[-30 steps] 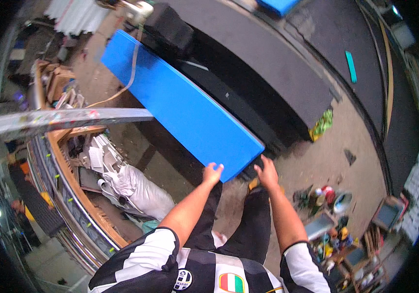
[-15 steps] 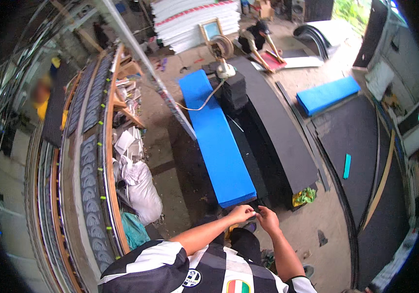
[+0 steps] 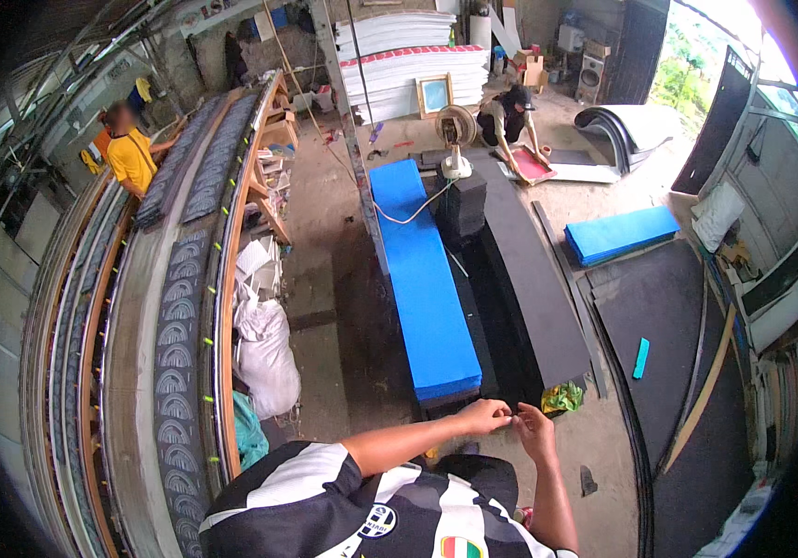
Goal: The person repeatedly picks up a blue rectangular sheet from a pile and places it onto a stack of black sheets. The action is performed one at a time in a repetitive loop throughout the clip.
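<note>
My left hand (image 3: 484, 416) and my right hand (image 3: 536, 430) meet fingertip to fingertip just in front of the near end of a long blue foam sheet (image 3: 427, 288). The left fingers are pinched, and the right fingertips touch them. Something small and dark may sit between them, too small to tell. Neither hand touches the blue sheet. It lies on a dark stack, running away from me across the floor. Both my forearms are bare below a black-and-white striped shirt.
A long black sheet (image 3: 534, 279) lies right of the blue one, with a crumpled yellow-green bag (image 3: 561, 398) at its near end. A white tool (image 3: 455, 166) with a cable stands on the blue sheet's far end. White sacks (image 3: 264, 353) and a long curved rack (image 3: 176, 307) are at the left. Two people work far off.
My hands have left the blue sheet's near edge and come together in front of it. The view has lifted, and more of the workshop shows.
</note>
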Motion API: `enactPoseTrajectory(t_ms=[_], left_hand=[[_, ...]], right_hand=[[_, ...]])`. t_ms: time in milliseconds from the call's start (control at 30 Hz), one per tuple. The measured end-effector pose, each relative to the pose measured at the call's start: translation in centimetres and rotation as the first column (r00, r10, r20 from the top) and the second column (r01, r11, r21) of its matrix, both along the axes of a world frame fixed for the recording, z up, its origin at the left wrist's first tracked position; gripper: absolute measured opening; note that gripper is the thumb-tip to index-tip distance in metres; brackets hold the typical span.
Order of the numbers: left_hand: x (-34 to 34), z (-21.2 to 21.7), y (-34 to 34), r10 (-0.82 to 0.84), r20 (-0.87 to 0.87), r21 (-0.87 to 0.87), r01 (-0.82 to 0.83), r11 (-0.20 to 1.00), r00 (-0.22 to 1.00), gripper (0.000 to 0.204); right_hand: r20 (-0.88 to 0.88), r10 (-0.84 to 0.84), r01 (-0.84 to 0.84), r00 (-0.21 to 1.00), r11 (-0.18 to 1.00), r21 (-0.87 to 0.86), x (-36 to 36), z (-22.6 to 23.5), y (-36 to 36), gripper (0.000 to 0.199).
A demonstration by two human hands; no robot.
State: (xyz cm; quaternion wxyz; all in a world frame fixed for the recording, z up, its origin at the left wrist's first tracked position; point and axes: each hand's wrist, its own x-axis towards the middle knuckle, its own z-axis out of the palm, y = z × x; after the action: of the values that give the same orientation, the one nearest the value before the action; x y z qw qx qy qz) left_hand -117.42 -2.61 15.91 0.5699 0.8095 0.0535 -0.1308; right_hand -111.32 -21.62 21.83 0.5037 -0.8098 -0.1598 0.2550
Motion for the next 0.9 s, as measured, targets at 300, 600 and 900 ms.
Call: enactPoseTrajectory(t_ms=[300, 600, 900], left_hand=[[5.8, 2.1, -7.1, 0.128, 0.045, -0.009, -0.127, 0.992, 0.991, 0.035], [13.8, 5.3, -18.0, 0.298, 0.145, 0.000, -0.301, 0.954, 0.944, 0.032], [16.4, 4.6, -18.7, 0.472, 0.310, 0.061, -0.513, 0.856, 0.825, 0.028]], right_hand=[[0.154, 0.083, -0.090, 0.985, 0.995, 0.039, 7.0, 0.6, -7.1, 0.036], [0.106, 0.228, -0.230, 0.968, 0.973, 0.000, 16.1, 3.3, -15.5, 0.033], [0.197, 0.393, -0.407, 0.898, 0.912, 0.039, 22.4, 2.1, -14.0, 0.030]])
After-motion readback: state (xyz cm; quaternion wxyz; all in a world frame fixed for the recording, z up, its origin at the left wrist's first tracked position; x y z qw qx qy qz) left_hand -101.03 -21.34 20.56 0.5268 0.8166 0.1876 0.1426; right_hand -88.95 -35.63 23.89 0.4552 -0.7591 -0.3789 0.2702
